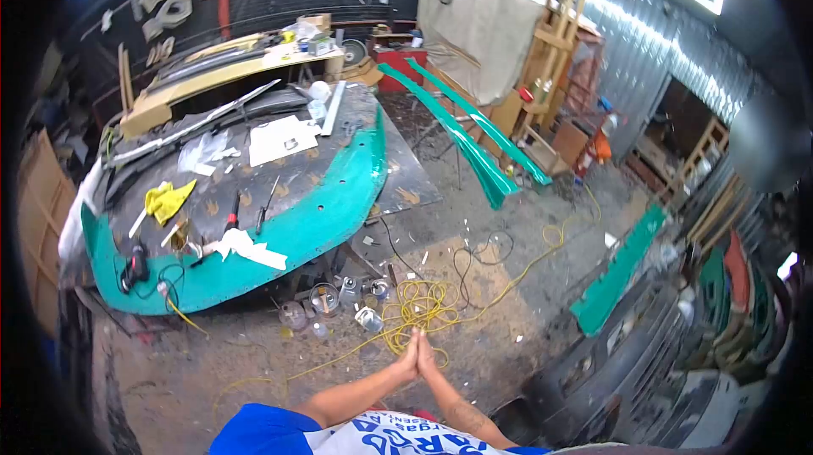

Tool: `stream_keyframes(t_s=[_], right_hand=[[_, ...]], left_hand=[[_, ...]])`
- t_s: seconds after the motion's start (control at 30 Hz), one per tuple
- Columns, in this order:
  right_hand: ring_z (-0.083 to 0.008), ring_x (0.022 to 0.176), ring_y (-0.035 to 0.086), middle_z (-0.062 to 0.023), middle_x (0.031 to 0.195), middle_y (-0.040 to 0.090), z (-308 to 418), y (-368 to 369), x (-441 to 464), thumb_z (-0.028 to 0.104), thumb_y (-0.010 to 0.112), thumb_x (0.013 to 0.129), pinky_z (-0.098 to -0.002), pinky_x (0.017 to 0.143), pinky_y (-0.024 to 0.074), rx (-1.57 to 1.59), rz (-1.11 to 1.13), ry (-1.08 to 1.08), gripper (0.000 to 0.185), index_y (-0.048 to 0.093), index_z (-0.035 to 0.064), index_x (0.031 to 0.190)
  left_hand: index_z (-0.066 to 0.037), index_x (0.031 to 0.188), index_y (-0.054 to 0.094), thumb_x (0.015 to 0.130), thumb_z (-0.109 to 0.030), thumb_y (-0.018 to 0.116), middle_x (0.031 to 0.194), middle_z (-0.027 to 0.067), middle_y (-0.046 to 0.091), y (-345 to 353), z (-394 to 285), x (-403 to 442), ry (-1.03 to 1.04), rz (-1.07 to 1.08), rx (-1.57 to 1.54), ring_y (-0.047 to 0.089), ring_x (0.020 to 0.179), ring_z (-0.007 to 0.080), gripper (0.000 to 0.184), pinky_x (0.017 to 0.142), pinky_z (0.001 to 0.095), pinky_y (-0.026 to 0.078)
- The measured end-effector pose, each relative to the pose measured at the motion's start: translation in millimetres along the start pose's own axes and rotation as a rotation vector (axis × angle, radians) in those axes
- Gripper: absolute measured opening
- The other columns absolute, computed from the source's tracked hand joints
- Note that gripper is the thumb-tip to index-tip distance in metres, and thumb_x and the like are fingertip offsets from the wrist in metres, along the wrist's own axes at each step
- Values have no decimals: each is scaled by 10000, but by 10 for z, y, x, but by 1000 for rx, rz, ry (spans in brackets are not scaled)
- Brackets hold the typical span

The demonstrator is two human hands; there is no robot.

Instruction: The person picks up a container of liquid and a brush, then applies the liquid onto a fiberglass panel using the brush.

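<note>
Cannot see between left hand and right hand, pressed together at six o'clock; cannot read all the lettering on the shirt, cut by the bottom edge; cannot name the small thing on the white paper at ten o'clock; cannot make out the blurred grey shape toward three o'clock

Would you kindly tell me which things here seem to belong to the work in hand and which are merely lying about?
Probably the work: curved green panel; power tool resting on it; yellow cable on the floor.

Apparently lying about: yellow cloth; white sheet; clear containers on the floor.
</note>
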State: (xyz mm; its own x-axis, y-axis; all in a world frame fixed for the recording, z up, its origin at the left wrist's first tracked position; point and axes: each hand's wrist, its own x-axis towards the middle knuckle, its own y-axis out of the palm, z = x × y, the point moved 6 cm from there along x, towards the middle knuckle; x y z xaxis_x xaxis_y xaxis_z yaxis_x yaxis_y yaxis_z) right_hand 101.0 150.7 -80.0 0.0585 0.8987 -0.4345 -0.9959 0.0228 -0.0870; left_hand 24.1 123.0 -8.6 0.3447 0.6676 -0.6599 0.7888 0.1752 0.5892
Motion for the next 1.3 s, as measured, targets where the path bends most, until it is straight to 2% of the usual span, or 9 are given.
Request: stream_keyframes(t_s=[0.17,0.33,0.43,0.6,0.77,0.97,1.1,1.17,1.3], right_hand=[[-121,546,537,-28,702,610,614,83,235,392,561,954,-296,455,431,91,263,-55,335,648,69,957],[-229,899,644,-77,959,659,1035,805,76,278,546,962,-373,820,524,684,598,343,251,607,65,1079],[-235,1101,591,-117,1145,626,864,1390,287,199,486,991,-362,1001,448,796,484,218,248,588,39,1151],[-209,1200,534,-133,1319,555,1151,1955,105,121,478,1000,-321,1037,405,461,494,75,385,490,39,1376],[-178,1174,541,-101,1265,595,1152,2204,709,188,477,1019,-306,1007,422,237,577,88,362,525,28,1340],[-320,908,596,-149,1022,645,920,2080,461,229,475,959,-424,817,453,-605,1328,-1014,290,653,75,1128],[-315,1021,612,-174,1098,653,1065,2049,863,379,409,982,-440,890,471,-374,1399,-783,446,647,23,1108],[-250,1049,623,-125,1087,667,610,2117,1123,435,405,993,-379,907,497,-543,1408,301,453,672,68,997],[-222,1047,627,-78,1121,642,749,2068,488,495,439,971,-421,893,523,364,1123,777,464,579,108,1186]], left_hand=[[-47,1447,362,893,-749,358,1445,169,411,-14,-326,-139,195,262,559,487,1263,300,894,1001,440,438],[61,1130,606,959,-625,375,924,167,698,-547,-1080,167,179,482,-32,690,830,271,743,819,346,551],[43,1141,590,994,-512,384,810,160,701,-1030,-1418,560,167,302,-583,684,728,276,610,792,355,561],[46,1225,539,1009,-419,371,1066,252,650,-1738,-1943,-55,1245,-1233,506,636,978,403,539,854,450,504],[-2,1278,507,1007,-455,358,1130,262,609,-2080,-1394,589,795,-797,464,568,1065,424,548,937,467,433],[-40,1060,642,984,-378,420,1028,203,671,-2117,-885,825,772,-664,1104,637,909,336,412,814,429,494],[-26,965,667,955,-322,465,965,172,698,-1432,-1349,393,991,-576,1325,670,820,261,359,720,385,524],[-19,918,680,941,-295,488,934,157,711,-1185,-1487,84,860,-427,1182,686,775,224,336,673,363,539],[-13,951,667,951,-229,516,737,88,695,-1416,-1773,-424,693,-311,50,643,603,102,264,530,233,479]])
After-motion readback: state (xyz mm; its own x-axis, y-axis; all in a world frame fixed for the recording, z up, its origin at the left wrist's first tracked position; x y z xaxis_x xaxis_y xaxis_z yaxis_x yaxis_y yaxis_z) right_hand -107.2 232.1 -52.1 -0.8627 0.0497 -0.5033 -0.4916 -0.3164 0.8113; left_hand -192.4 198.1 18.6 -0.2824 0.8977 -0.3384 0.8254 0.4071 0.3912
